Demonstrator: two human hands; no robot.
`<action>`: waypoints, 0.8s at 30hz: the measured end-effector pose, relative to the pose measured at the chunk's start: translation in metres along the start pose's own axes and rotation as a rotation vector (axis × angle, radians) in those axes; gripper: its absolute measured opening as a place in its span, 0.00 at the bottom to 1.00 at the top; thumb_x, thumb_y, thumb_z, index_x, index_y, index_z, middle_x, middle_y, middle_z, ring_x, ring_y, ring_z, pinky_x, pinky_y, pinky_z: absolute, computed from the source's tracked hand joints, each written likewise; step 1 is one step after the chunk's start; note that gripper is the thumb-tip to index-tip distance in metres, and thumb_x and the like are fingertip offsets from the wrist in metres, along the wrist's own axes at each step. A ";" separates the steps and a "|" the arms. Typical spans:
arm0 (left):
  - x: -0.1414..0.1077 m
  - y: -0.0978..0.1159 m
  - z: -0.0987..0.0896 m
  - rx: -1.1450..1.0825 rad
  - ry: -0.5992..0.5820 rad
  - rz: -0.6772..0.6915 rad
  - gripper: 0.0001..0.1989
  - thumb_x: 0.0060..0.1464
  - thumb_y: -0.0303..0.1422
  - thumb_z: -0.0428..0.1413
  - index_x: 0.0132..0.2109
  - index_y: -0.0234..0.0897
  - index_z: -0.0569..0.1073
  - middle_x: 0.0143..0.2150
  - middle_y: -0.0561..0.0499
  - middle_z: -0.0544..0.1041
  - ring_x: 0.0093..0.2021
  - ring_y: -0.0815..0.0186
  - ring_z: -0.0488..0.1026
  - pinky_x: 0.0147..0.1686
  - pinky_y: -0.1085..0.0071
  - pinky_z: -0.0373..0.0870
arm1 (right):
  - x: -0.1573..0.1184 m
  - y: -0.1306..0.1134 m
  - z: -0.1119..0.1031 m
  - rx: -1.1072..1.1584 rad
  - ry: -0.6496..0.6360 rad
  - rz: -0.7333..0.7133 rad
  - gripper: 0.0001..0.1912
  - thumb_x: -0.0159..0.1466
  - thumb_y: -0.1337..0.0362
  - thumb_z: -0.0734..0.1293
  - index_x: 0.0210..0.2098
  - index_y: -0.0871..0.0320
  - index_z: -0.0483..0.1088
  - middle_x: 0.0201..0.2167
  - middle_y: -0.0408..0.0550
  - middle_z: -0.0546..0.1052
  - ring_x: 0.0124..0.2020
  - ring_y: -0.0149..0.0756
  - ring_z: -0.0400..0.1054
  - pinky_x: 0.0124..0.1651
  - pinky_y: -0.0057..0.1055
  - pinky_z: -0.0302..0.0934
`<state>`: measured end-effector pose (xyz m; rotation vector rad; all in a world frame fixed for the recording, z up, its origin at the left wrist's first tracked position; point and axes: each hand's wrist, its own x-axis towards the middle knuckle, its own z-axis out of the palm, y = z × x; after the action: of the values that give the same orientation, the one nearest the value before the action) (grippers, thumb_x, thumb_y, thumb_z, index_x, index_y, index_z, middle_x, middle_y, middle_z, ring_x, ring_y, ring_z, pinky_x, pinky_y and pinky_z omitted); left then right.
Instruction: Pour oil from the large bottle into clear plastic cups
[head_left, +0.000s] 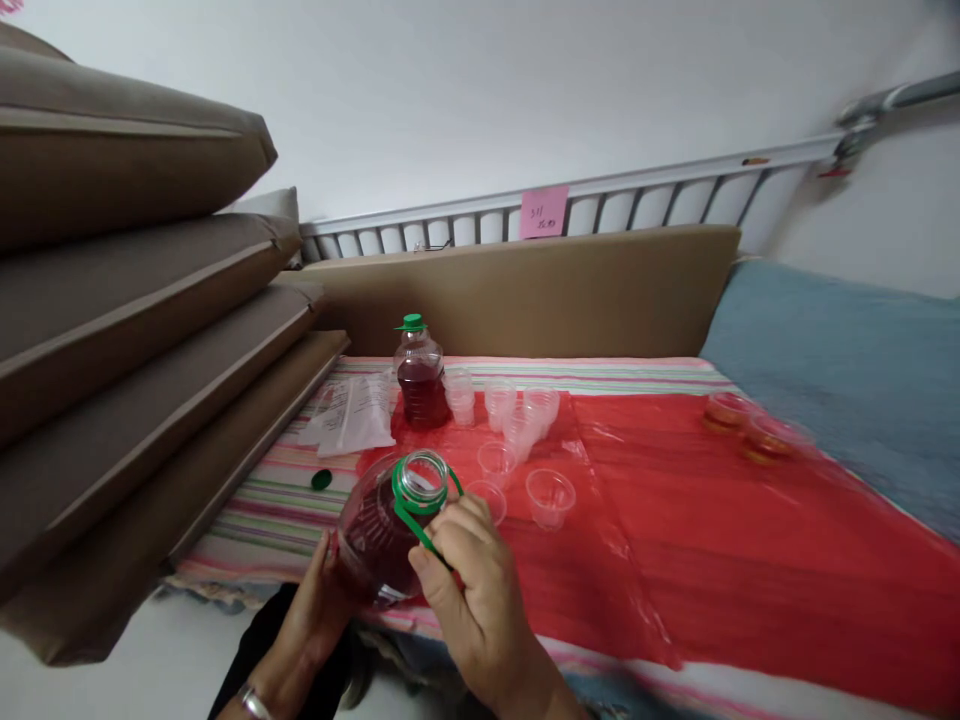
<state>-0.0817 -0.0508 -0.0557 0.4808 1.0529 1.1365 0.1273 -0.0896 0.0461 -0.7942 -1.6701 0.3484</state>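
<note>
An uncapped clear plastic jug [371, 535] of dark red liquid is tilted over the near edge of the red sheet. My right hand [484, 595] is closed round its green handle [416, 527], fixed at the neck. Against the jug's lower left side, my left hand [319, 605] supports it, some fingers hidden behind it. Just beyond the jug stand a clear plastic cup [550, 498] and two more, partly overlapped by my right hand. A green cap [321, 480] lies on the striped cloth to the left.
Another jug [424, 385], capped, stands at the back beside stacks of clear cups [501, 400]. A plastic bag [356, 415] lies left of it. Cups of amber liquid [772, 438] sit at the right of the red sheet [720, 530]. Stacked brown cushions [150, 290] rise on the left.
</note>
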 end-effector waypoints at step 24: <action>-0.031 0.073 -0.052 0.256 0.286 0.010 0.21 0.51 0.38 0.59 0.51 0.34 0.76 0.43 0.43 0.82 0.40 0.53 0.80 0.37 0.62 0.77 | -0.016 0.011 0.028 0.274 0.098 0.331 0.17 0.70 0.57 0.56 0.28 0.56 0.67 0.27 0.45 0.69 0.32 0.35 0.64 0.37 0.32 0.58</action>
<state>-0.1644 -0.0592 -0.0100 0.5344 1.4570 1.1050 0.1056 -0.0872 0.0206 -0.8647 -1.3619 0.7408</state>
